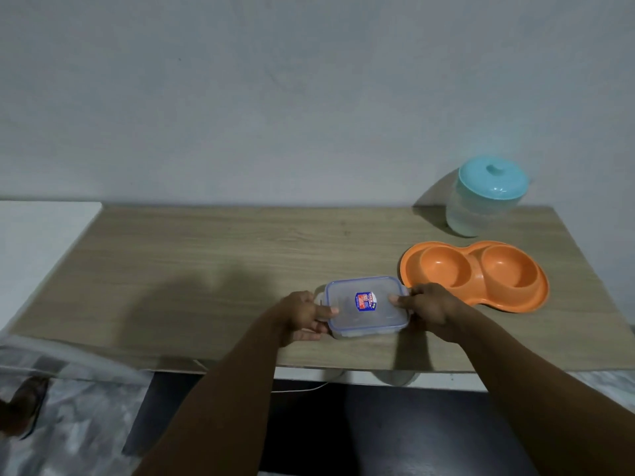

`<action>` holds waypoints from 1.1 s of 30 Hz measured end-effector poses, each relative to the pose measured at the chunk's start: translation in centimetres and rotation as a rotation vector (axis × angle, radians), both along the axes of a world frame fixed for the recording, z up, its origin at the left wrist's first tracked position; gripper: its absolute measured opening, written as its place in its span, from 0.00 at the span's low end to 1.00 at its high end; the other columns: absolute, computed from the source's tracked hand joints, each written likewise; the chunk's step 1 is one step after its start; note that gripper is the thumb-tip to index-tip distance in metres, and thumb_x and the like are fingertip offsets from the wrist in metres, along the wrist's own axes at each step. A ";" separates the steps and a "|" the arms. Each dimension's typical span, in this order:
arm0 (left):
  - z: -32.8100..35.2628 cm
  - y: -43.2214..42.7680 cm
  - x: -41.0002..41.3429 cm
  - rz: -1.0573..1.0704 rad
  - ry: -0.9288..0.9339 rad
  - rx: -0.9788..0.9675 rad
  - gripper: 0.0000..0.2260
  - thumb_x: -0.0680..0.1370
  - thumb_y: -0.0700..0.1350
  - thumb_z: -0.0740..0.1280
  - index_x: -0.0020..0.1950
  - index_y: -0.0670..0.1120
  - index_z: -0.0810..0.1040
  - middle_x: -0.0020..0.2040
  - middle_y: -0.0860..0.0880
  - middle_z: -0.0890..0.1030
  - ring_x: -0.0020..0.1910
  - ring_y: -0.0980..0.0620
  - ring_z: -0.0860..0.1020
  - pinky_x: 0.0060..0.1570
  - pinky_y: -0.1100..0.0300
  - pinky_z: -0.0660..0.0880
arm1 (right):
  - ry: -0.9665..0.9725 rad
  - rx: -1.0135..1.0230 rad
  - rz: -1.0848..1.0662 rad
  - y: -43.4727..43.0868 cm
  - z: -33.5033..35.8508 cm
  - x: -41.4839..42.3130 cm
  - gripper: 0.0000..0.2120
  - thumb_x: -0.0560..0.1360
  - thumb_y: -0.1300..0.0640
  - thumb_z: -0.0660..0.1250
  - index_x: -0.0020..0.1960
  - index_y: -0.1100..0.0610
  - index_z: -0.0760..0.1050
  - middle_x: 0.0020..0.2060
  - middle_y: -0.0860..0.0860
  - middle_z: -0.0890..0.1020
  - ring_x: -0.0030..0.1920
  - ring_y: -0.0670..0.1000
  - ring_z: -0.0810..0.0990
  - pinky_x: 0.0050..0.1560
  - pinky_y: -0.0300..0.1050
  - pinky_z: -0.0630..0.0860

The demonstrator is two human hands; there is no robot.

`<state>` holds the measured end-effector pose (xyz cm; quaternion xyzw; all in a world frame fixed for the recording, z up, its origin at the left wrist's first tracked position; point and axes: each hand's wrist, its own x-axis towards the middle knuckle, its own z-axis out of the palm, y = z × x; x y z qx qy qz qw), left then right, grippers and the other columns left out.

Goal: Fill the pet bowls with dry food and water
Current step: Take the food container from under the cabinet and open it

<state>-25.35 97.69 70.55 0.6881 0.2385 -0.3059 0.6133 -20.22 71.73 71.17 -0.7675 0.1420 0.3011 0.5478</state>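
A clear rectangular food container (367, 308) with a blue-rimmed lid and a red-and-blue sticker sits on the wooden table (213, 269) near its front edge. My left hand (304, 316) grips its left end, thumb on the lid. At the other end my right hand (429, 305) holds it, thumb on the lid too. The lid is on. Just right of it lies an orange double pet bowl (476, 274), both wells empty. A translucent jug (486, 197) with a teal lid stands behind the bowl at the back right.
A grey wall rises right behind the table. A white surface (41, 242) adjoins the table's left end. Crinkled clear plastic (68, 407) lies below at the lower left, and a white cable (299, 389) hangs under the table's front edge.
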 end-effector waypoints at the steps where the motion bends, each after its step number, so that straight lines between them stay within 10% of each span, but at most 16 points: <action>1: -0.1 0.1 0.3 -0.002 -0.032 0.025 0.10 0.73 0.44 0.75 0.51 0.43 0.79 0.39 0.43 0.80 0.35 0.51 0.78 0.48 0.52 0.80 | -0.010 -0.003 0.005 0.0 0.0 0.1 0.16 0.73 0.58 0.76 0.55 0.66 0.77 0.50 0.64 0.84 0.46 0.58 0.82 0.51 0.55 0.80; 6: 0.4 0.3 1.0 -0.058 -0.147 0.184 0.11 0.71 0.46 0.77 0.45 0.45 0.78 0.39 0.40 0.81 0.35 0.50 0.79 0.43 0.53 0.79 | -0.075 -0.128 0.081 0.0 0.0 0.5 0.20 0.73 0.52 0.76 0.58 0.60 0.75 0.51 0.59 0.82 0.48 0.58 0.82 0.46 0.53 0.81; 13: 2.2 -0.4 4.1 -0.189 -0.204 0.188 0.33 0.71 0.42 0.77 0.74 0.43 0.67 0.70 0.45 0.73 0.65 0.47 0.75 0.55 0.58 0.74 | -0.282 -0.337 0.237 0.8 1.5 1.0 0.17 0.74 0.55 0.75 0.56 0.57 0.72 0.47 0.56 0.78 0.41 0.57 0.81 0.31 0.47 0.80; 16: 2.9 -1.8 5.8 -0.276 -0.229 0.200 0.26 0.71 0.48 0.76 0.68 0.43 0.76 0.65 0.46 0.79 0.60 0.47 0.79 0.63 0.52 0.75 | -0.412 -0.387 0.304 1.3 2.0 1.7 0.17 0.72 0.55 0.76 0.58 0.56 0.76 0.51 0.56 0.81 0.45 0.54 0.79 0.34 0.40 0.73; 21: 1.8 -1.8 5.2 -0.375 -0.179 0.316 0.19 0.69 0.50 0.78 0.53 0.39 0.83 0.46 0.42 0.85 0.41 0.43 0.84 0.40 0.56 0.80 | -0.527 -0.304 0.021 2.4 1.7 0.6 0.20 0.74 0.55 0.75 0.63 0.58 0.75 0.47 0.55 0.81 0.46 0.53 0.78 0.45 0.45 0.72; 27: 1.6 -1.0 2.0 -0.115 0.021 0.026 0.12 0.72 0.45 0.76 0.51 0.40 0.83 0.46 0.41 0.86 0.40 0.46 0.84 0.40 0.52 0.82 | -0.166 -0.101 -0.076 3.0 -0.3 -3.0 0.17 0.73 0.48 0.75 0.47 0.62 0.79 0.38 0.57 0.83 0.38 0.56 0.81 0.42 0.56 0.78; 33: 1.4 -1.6 0.4 0.060 -0.099 -0.025 0.11 0.70 0.44 0.78 0.51 0.46 0.84 0.41 0.47 0.87 0.38 0.50 0.85 0.34 0.57 0.81 | 0.003 0.026 -0.158 4.1 0.4 -3.0 0.22 0.79 0.50 0.69 0.53 0.72 0.79 0.38 0.64 0.85 0.33 0.60 0.82 0.34 0.49 0.78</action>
